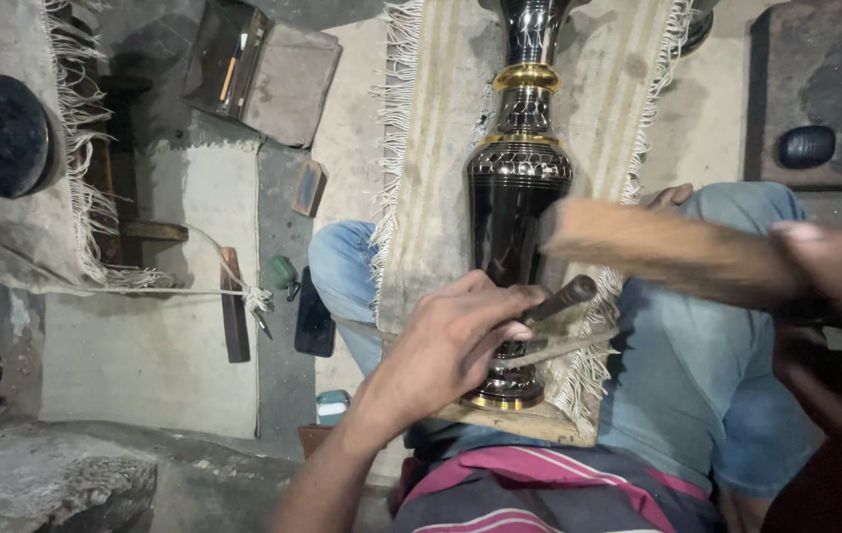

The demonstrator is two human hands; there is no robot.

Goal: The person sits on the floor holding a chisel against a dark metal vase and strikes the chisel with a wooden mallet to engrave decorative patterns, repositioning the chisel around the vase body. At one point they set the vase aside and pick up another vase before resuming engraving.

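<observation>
A tall black and gold metal vase (516, 188) lies along a fringed cloth (440, 148) over my lap. My left hand (450, 345) rests against the vase's lower body near its foot and holds a thin dark metal chisel (559, 296), its tip toward the vase. My right hand (835, 316) grips a blurred wooden mallet (662, 247) raised just to the right of the vase, above the chisel's end. Under the vase's foot there is a wooden board (529, 419).
A dark phone (314, 318) and a small green cup (281, 273) lie on the floor left of my knee. An open wooden box (263, 64) with tools sits farther back. A round black object (6, 133) is at the left.
</observation>
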